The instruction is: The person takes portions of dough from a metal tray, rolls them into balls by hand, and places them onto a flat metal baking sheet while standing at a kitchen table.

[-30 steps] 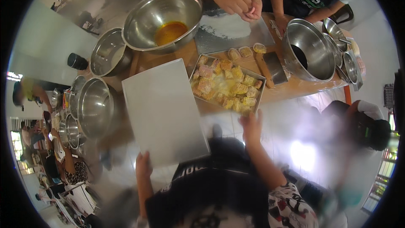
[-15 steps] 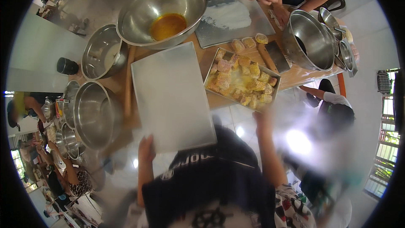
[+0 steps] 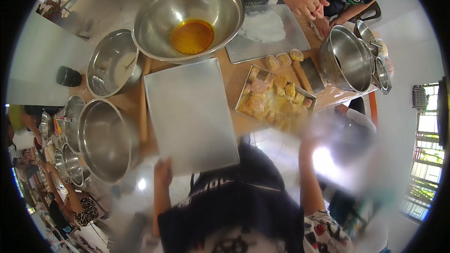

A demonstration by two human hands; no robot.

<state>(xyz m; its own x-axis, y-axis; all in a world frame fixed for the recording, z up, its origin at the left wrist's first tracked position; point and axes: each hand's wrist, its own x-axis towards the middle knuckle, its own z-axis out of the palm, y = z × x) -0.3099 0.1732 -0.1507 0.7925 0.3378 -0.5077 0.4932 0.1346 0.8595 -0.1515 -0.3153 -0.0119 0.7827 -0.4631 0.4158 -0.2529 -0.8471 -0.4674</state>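
My left hand [image 3: 163,172] is closed on the near left corner of a large, flat metal tray [image 3: 190,117], whose plain surface faces up. To the right lies a shallow rectangular pan [image 3: 240,94], filled with chunky pieces coated in yellow and pale pink crumbs [image 3: 280,89]. Beside that pan's near right corner is my right hand [image 3: 309,144]. Blur hides its fingers, so its grip on the pan cannot be made out.
A large steel bowl [image 3: 150,37] holds orange liquid [image 3: 192,36]. Another tray [image 3: 236,55] carries white powder [image 3: 263,26], near a co-worker's hands [image 3: 304,1]. Three coated pieces [image 3: 283,59] and a scraper [image 3: 311,74] lie beyond the pan. Steel bowls [image 3: 108,136] stand left; more bowls [image 3: 349,58] stand right.
The view has shifted slightly, moving the table things lower. My right hand is farther right and blurrier, still by the pan's corner. My left hand keeps its place on the tray.
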